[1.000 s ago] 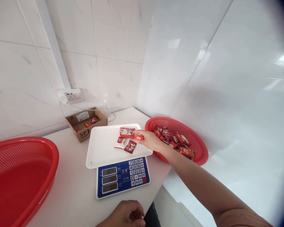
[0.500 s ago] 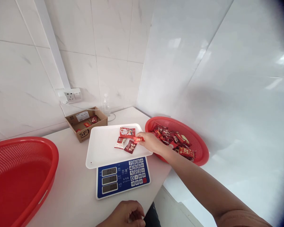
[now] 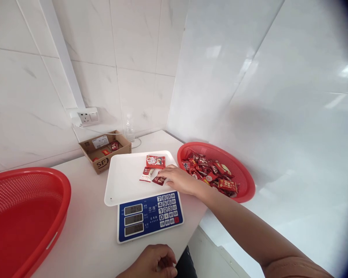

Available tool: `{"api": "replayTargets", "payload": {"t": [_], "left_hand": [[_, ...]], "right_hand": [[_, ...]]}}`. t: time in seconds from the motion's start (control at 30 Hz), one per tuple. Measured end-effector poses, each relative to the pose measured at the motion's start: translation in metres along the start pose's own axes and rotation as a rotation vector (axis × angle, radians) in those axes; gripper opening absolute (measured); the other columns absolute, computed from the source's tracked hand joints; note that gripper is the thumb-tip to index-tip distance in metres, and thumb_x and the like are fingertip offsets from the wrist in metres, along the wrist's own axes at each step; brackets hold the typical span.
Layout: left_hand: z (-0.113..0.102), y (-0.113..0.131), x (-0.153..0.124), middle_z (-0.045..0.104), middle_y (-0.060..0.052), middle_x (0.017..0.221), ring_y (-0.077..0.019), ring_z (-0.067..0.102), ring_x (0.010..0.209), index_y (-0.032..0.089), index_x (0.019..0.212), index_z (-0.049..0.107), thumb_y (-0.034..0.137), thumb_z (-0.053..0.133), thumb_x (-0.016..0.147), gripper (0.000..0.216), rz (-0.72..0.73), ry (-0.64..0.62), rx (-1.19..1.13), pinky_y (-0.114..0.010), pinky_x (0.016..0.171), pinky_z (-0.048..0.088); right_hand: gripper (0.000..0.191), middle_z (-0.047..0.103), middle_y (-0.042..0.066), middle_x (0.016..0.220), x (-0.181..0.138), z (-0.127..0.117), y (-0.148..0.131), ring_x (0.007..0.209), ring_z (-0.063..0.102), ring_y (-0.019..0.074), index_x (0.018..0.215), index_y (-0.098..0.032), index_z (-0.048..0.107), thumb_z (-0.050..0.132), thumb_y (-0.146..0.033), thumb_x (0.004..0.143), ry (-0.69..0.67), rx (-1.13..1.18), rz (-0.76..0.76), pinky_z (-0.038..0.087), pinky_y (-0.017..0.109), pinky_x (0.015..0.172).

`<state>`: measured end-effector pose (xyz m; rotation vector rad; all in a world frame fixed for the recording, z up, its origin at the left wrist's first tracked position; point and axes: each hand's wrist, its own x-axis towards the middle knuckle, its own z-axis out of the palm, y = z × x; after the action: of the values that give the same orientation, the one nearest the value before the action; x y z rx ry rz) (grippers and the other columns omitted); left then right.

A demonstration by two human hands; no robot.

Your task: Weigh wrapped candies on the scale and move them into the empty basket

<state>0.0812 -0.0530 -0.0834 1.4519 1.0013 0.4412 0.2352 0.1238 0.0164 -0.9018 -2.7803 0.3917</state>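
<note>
In the head view, the right hand point(image 3: 181, 180) lies across the white tray point(image 3: 123, 175)'s right edge, fingertips over a dark red snack packet point(image 3: 159, 180); whether they grip it I cannot tell. Near the table point(image 3: 87, 224)'s front edge, before the digital price scale point(image 3: 150, 219), the left hand point(image 3: 153, 261) is half curled, thumb apart, nothing visible inside.

Maroon packet point(image 3: 159, 180), white tray point(image 3: 121, 181), blue-fronted scale point(image 3: 151, 221), red baskets point(image 3: 248, 178)

Wrappers point(image 3: 156, 161) look glossy, the tray point(image 3: 123, 177) smooth plastic, the box point(image 3: 103, 163) matt cardboard.
</note>
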Motion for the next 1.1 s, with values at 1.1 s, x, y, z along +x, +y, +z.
{"api": "replayTargets", "payload": {"t": [1.1], "left_hand": [[-0.001,0.000,0.003,0.066,-0.007,0.087,-0.0182,0.058,0.080,0.016,0.090,0.067,0.040,0.060,0.076,0.029,0.034,-0.022,-0.002,-0.024,0.067,0.044]], "right_hand": [[0.039,0.059,0.005,0.110,0.000,0.000,-0.006,0.071,0.060,0.0099,0.120,-0.026,0.056,0.042,-0.015,0.086,0.126,0.326,0.344,0.046,0.024,0.070]]}}
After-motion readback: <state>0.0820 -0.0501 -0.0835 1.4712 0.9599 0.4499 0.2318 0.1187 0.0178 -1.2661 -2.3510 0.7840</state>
